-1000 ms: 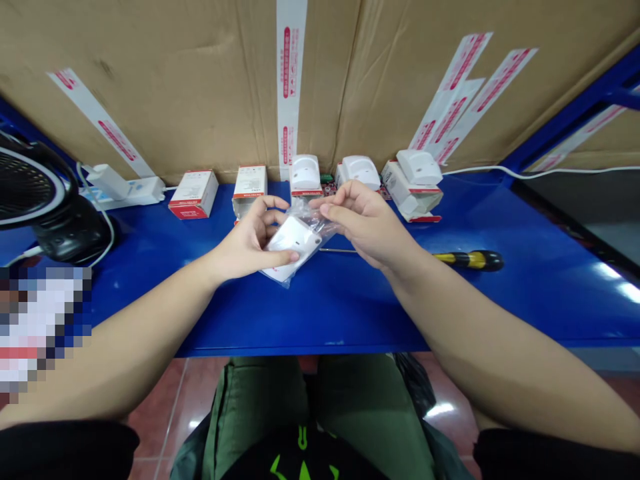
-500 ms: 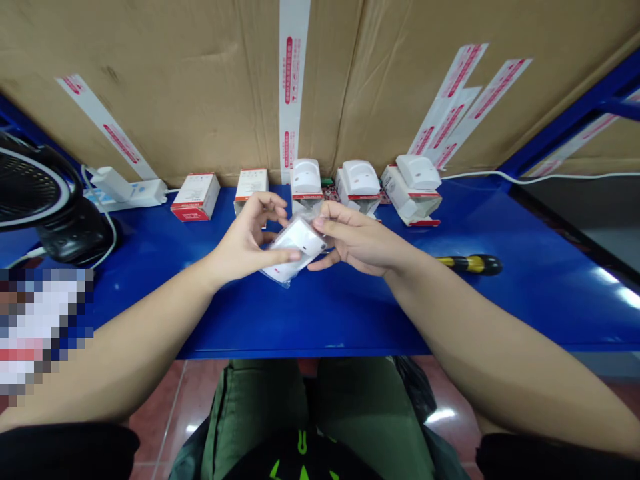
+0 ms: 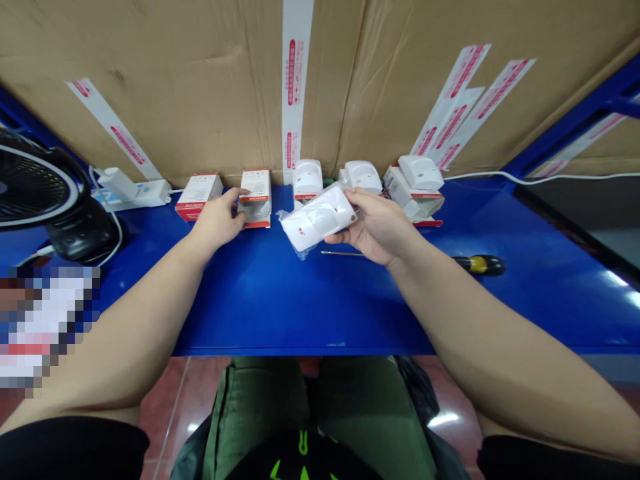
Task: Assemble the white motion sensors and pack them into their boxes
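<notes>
In the head view my right hand (image 3: 377,227) is closed on the right end of a white motion detector (image 3: 320,217) in a clear plastic bag. The detector is tilted above the table, its red-marked end to the left. My left hand (image 3: 220,215) is at the left side of a small white and red cardboard box (image 3: 255,183), thumb and index finger apart. The fingertips seem to touch the box, whose near end stands open. Some of the left fingers are hidden. Below the right hand lies a screwdriver (image 3: 483,265), partly covered by the forearm.
Along the back, more white detectors (image 3: 363,177) rest on opened boxes (image 3: 415,200). A closed red and white box (image 3: 199,195) stands left. A black fan (image 3: 65,200) and a power strip (image 3: 145,193) occupy the far left of the blue table (image 3: 300,313). Cardboard (image 3: 200,87) rises behind.
My left hand has let go of the bagged detector and moved left to the open box. The right hand keeps the detector, now raised and turned flatter, slightly further right.
</notes>
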`<state>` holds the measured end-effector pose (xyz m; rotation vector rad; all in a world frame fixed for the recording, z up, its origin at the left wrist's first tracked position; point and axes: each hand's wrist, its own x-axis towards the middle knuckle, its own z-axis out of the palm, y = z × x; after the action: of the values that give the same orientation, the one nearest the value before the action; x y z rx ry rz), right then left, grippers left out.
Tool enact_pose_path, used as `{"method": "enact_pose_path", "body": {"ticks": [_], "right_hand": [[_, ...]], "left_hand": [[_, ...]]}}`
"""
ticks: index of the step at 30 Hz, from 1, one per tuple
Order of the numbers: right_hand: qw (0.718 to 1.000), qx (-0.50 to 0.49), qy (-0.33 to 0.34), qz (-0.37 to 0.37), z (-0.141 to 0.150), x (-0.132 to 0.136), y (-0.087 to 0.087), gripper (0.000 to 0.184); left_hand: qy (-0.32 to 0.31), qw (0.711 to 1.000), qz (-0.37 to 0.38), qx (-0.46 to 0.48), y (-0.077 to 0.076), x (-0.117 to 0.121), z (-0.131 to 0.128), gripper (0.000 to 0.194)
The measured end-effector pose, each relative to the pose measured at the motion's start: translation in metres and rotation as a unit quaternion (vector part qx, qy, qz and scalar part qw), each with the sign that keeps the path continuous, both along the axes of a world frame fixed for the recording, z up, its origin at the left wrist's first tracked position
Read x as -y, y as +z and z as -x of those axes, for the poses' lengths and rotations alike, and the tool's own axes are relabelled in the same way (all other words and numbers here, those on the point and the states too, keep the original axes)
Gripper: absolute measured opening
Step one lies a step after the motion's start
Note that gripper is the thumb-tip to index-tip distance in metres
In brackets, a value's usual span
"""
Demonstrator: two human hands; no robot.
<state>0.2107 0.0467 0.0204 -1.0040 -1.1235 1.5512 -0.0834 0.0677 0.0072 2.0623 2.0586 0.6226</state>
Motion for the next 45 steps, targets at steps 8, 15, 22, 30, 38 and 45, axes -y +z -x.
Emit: {"method": "enact_pose_path", "body": {"ticks": [8,15,22,30,38,45], "right_hand": [[0.999,-0.03,0.016,-0.015,-0.004,-0.004,0.001,0.036],[0.998,-0.034,0.042,-0.04,-0.005,0.0,0.009,0.035],[0.991,-0.081,0.107,0.007,0.004,0.014,0.009,0.044],[0.995,-0.09,0.052,0.007,0.009,0.012,0.002,0.033],[0.994,-0.096,0.042,-0.017,0.014,0.017,0.0,0.04],[0.997,-0.033,0.067,-0.024,0.001,0.014,0.011,0.041]], "left_hand": [[-0.042,0.953,-0.258,0.155,-0.016,-0.019,0.012,0.046],[-0.09,0.917,-0.344,0.181,-0.014,-0.001,-0.008,0.037],[-0.16,0.902,-0.371,0.15,0.002,0.038,-0.04,0.043],[-0.154,0.897,-0.392,0.137,0.002,0.041,-0.044,0.04],[-0.152,0.897,-0.359,0.207,-0.006,0.042,-0.049,0.044],[-0.1,0.896,-0.374,0.218,-0.013,0.027,-0.04,0.017]]}}
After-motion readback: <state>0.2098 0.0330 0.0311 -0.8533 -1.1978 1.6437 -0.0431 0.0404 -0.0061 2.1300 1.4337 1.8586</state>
